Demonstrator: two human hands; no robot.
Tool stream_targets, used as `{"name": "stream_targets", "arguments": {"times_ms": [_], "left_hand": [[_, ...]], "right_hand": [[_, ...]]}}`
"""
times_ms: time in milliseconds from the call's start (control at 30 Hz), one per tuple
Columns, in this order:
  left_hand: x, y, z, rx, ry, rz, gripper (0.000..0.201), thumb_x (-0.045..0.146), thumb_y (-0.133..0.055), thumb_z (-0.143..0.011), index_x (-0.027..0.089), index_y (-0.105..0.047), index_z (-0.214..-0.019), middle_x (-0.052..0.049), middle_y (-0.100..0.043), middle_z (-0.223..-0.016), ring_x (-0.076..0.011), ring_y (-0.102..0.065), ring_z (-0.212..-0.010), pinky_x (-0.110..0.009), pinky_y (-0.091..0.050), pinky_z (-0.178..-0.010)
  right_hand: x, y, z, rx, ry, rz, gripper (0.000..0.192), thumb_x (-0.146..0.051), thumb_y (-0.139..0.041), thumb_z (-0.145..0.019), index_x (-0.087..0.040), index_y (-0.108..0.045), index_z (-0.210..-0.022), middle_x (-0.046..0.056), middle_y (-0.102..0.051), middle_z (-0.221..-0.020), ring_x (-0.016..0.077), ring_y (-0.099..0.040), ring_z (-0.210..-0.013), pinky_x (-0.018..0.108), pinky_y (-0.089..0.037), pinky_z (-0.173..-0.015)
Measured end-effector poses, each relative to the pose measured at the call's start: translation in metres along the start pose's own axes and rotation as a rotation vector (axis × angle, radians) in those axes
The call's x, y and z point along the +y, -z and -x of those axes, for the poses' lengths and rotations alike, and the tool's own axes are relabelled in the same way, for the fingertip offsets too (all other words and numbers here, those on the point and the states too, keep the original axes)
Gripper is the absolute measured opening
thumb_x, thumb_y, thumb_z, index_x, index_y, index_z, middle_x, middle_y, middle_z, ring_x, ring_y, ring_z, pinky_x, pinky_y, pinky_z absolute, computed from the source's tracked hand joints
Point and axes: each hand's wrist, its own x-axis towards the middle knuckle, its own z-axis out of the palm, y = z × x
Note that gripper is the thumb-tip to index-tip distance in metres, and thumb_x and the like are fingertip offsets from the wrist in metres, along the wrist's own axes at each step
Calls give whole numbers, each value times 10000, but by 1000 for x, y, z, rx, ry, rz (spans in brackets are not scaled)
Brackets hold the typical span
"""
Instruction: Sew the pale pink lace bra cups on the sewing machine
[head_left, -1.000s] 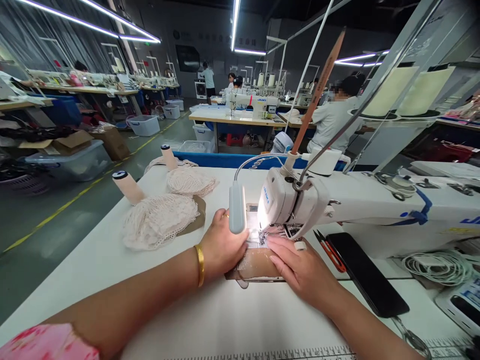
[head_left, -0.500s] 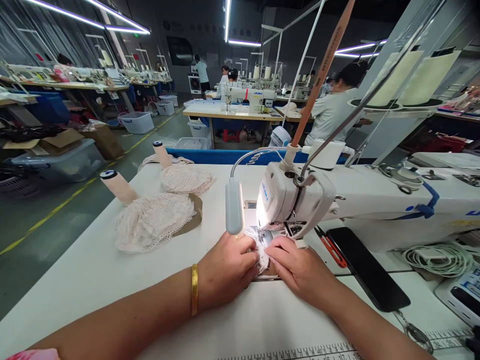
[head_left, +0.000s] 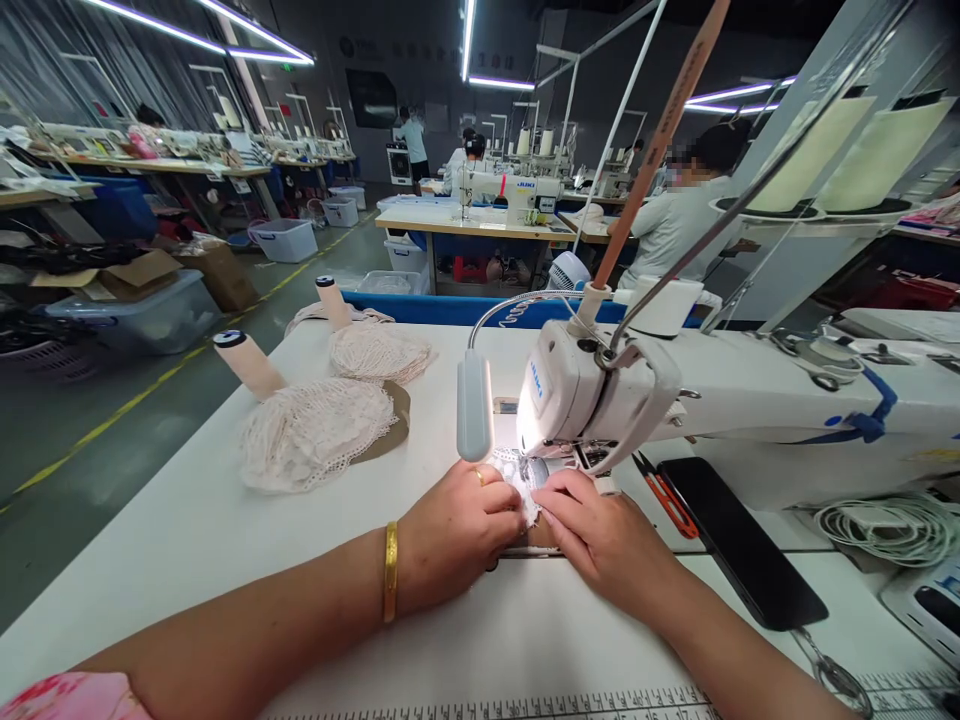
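My left hand and my right hand meet in front of the needle of a white sewing machine. Between their fingertips they pinch a small piece of white lace lying over a tan fabric piece. The lit needle area sits just beyond my fingers. A gold bangle circles my left wrist. A grey gooseneck lamp head hangs just above my left hand.
Two piles of cream lace pieces and two thread cones lie at left on the white table. A black phone and red snips lie right of my hands. Other people sew at tables behind.
My hands pulled back from lying flat on the tan fabric and closed together on the lace at the needle. The tan piece is now mostly covered.
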Motion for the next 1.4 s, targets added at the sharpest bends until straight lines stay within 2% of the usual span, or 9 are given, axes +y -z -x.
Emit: {"name": "stream_targets", "arguments": {"times_ms": [167, 267, 400, 567, 767, 967, 1100, 1267, 1400], "left_hand": [[0, -3, 3, -24, -55, 43, 177, 52, -593, -909, 192, -687, -962, -31, -737, -914, -184, -644, -846, -369, -458, -859], [-3, -3, 2, -25, -37, 11, 173, 52, -605, -879, 185, -700, -938, -39, -742, -933, -194, -634, -840, -372, -457, -838], [-7, -3, -1, 9, -23, -29, 203, 53, -567, -915, 176, -729, -918, -51, -750, -921, -202, -640, -834, -371, -470, -819], [-12, -3, -5, 21, -11, -70, 247, 78, -534, -964, 176, -752, -901, -64, -749, -904, -208, -651, -825, -374, -487, -811], [-20, -4, -9, 39, 7, -121, 221, 116, -559, -996, 173, -763, -932, -66, -742, -909, -212, -659, -876, -378, -494, -867], [-19, -5, -8, 28, 132, -129, 192, 174, -581, -999, 187, -757, -922, -61, -732, -994, -229, -639, -963, -320, -468, -733], [-20, -6, -8, -15, 195, -120, 177, 236, -577, -1008, 193, -737, -946, -77, -709, -1089, -241, -623, -1013, -339, -484, -800], [-18, -7, -15, -109, 394, 88, 160, 200, -558, -979, 164, -661, -861, -103, -686, -1034, -275, -604, -1006, -395, -472, -870], [-14, -4, -18, -59, 499, 210, 152, 96, -567, -868, 171, -576, -736, -82, -673, -926, -261, -603, -939, -378, -467, -861]], "right_hand": [[-1, 1, 3, -13, 39, -39, 255, -107, -460, -1006, -237, -657, -1101, 71, -656, -1004, 224, -570, -843, 342, -466, -680], [-1, 0, 2, -26, 10, -39, 249, -111, -450, -1015, -229, -660, -1075, 71, -660, -977, 222, -575, -822, 340, -465, -658], [0, -4, 0, -1, -20, -28, 262, -126, -441, -1029, -228, -672, -1100, 77, -690, -1018, 220, -618, -821, 343, -473, -636], [2, -9, -1, 30, -68, 17, 288, -174, -437, -1039, -235, -687, -1171, 99, -719, -1165, 253, -680, -918, 367, -537, -654], [4, -16, -1, 25, -123, 86, 366, -238, -474, -1034, -204, -644, -1356, 135, -719, -1256, 323, -698, -1052, 430, -612, -696], [5, -19, 1, 28, -130, 80, 405, -273, -442, -1056, -193, -622, -1409, 138, -691, -1343, 345, -655, -1210, 478, -643, -837], [6, -21, 2, 41, -135, 81, 405, -286, -426, -1061, -199, -627, -1402, 136, -696, -1322, 337, -668, -1186, 484, -639, -865], [5, -24, 2, 79, -118, 80, 381, -308, -414, -1069, -197, -655, -1343, 135, -707, -1291, 342, -674, -1163, 496, -627, -887], [7, -30, 2, 143, -71, 77, 357, -326, -405, -1079, -198, -674, -1275, 136, -721, -1243, 313, -713, -1063, 463, -625, -838]]}}
